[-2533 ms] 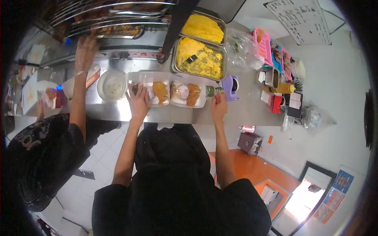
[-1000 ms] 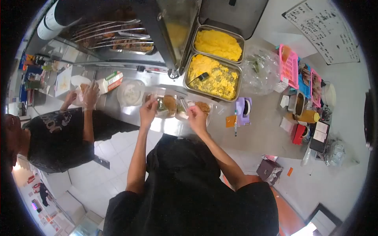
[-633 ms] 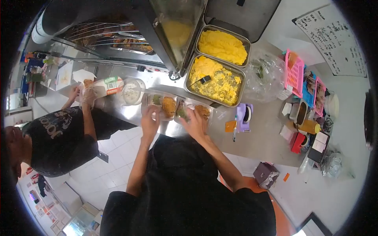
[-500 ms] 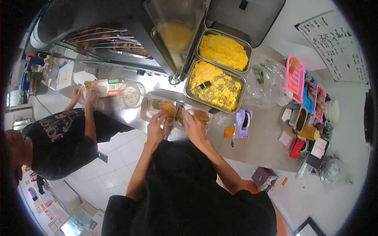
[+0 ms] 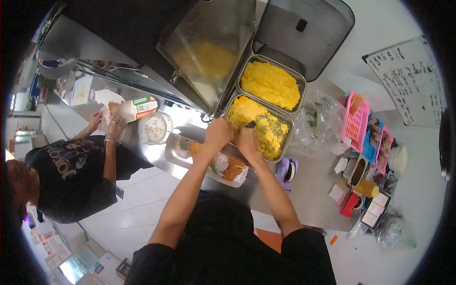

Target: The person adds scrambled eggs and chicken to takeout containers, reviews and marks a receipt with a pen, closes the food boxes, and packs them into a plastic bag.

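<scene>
My left hand (image 5: 219, 133) is closed in a fist at the near left corner of a metal tray (image 5: 281, 154) of yellow, crumbly food. Whatever is in its fingers is hidden. Close beside it, my right hand (image 5: 247, 141) is closed over the tray's near rim. The tip of a black utensil handle (image 5: 251, 125) shows just above its fingers; whether I grip it is hidden. Below my wrists sit clear plastic containers (image 5: 242, 180) holding breaded fried pieces (image 5: 232, 169), white rice (image 5: 222, 162) and green leaves. My left forearm partly covers them.
A second tray of yellow food (image 5: 270, 85) stands behind. A glass-fronted cabinet (image 5: 204, 57) rises at left. A purple tape dispenser (image 5: 284, 173), a plastic bag (image 5: 311, 123) and pink baskets (image 5: 354, 121) lie right. A co-worker's gloved hand (image 5: 115, 127) is beside a food box (image 5: 137, 109) at left.
Both my hands have moved from the fried pieces in the containers up to the near tray of yellow food, and their fingers are now closed. The view has shifted slightly.
</scene>
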The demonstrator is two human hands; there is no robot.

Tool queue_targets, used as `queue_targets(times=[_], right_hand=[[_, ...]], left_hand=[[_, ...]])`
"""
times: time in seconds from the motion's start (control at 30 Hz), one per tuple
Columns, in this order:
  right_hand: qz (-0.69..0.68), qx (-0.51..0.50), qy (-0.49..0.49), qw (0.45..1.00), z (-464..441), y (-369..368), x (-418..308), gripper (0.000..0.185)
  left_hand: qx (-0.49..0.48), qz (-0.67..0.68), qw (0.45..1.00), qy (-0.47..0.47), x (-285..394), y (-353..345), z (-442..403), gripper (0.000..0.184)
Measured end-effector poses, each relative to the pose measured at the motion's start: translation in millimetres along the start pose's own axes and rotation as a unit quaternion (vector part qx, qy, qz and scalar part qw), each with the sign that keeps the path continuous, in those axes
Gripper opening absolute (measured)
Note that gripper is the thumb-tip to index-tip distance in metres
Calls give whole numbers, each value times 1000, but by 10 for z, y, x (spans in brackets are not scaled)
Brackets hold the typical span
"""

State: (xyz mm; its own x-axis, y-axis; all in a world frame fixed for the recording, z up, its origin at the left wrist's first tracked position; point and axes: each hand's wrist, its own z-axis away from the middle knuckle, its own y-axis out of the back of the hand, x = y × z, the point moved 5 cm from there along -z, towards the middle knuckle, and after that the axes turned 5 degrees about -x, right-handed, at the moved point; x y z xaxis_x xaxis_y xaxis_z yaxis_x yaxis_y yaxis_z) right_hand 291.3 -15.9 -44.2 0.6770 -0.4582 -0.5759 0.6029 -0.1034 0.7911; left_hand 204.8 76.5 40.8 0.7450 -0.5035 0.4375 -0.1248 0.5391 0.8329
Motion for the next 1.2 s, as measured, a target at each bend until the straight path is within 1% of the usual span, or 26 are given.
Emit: queue_targets(times=[0.03,0.1,0.17,0.2,0.27,0.3,0.37,0.4,0.43,0.47,0.5,0.53,0.57,0.6,0.67,0.77,0.8,0.83,0.87,0.9,0.93,0.97,1.0,1.03,1.13,1.2], right_hand=[[-19,46,-35,998,58,103,78,13],[-36,57,-26,997,126,394,135,19],[-158,127,-108,973,237,698,160,22],[-162,128,-109,973,186,779,133,22],[-57,147,-71,985,-35,981,95,23],[-56,150,-77,984,-172,883,201,23],[98,195,102,971,-379,434,200,24],[96,197,95,971,-398,327,169,24],[194,123,115,966,-461,147,48,23],[288,46,136,947,-487,-18,-18,23],[283,45,137,948,-473,-39,-44,23],[274,17,169,947,-441,-64,-95,10],[267,-7,201,942,-453,-64,-129,14],[267,-5,201,943,-468,-21,-102,14],[237,-65,274,930,-461,16,-38,12],[179,-31,312,932,-473,49,64,13],[181,-30,309,933,-453,99,35,13],[202,-65,296,931,-421,91,5,12],[222,-101,283,928,-381,96,-17,12],[225,-100,282,927,-336,96,-4,12],[173,-94,287,938,-250,78,-7,13],[119,-88,292,945,-167,62,-12,14],[66,-164,235,956,-106,194,-69,16],[70,-166,240,954,-51,144,-51,16],[3,-214,170,962,140,-21,164,18],[-201,-140,112,963,163,105,310,17]], left_hand=[[-25,-10,997,66,-118,-105,-46,24],[-33,-21,996,85,-233,-269,-75,25],[-53,-38,993,102,-355,-387,-37,26],[-84,-24,990,111,-404,-430,-83,27],[-120,-13,986,112,-560,-609,-184,27],[-129,-29,988,84,-729,-786,-248,27],[-146,-47,987,54,-688,-838,-234,28],[-153,-50,983,83,-577,-647,-179,27],[-158,-53,979,114,-560,-549,-174,26],[-135,-97,983,83,-693,-705,-250,27],[-136,-100,982,86,-852,-830,-272,27],[-122,-85,987,54,-955,-919,-285,30],[-104,-71,992,19,-1008,-949,-334,33],[-103,-72,992,19,-1095,-1015,-356,33],[-62,-82,995,5,-1174,-1081,-348,32],[-105,-116,987,-24,-745,-707,-142,27],[-53,200,966,157,-913,-777,-152,28],[-57,200,966,155,-944,-840,-165,28],[-49,121,981,144,-971,-867,-186,29],[-38,43,990,131,-827,-721,-165,31],[-36,45,990,131,-726,-651,-106,31],[-17,149,977,153,-646,-589,-19,28],[4,252,952,174,-655,-585,27,25],[9,255,951,176,-709,-630,27,25],[40,323,931,162,-877,-897,44,24],[9,510,843,174,-957,-1074,57,26]])
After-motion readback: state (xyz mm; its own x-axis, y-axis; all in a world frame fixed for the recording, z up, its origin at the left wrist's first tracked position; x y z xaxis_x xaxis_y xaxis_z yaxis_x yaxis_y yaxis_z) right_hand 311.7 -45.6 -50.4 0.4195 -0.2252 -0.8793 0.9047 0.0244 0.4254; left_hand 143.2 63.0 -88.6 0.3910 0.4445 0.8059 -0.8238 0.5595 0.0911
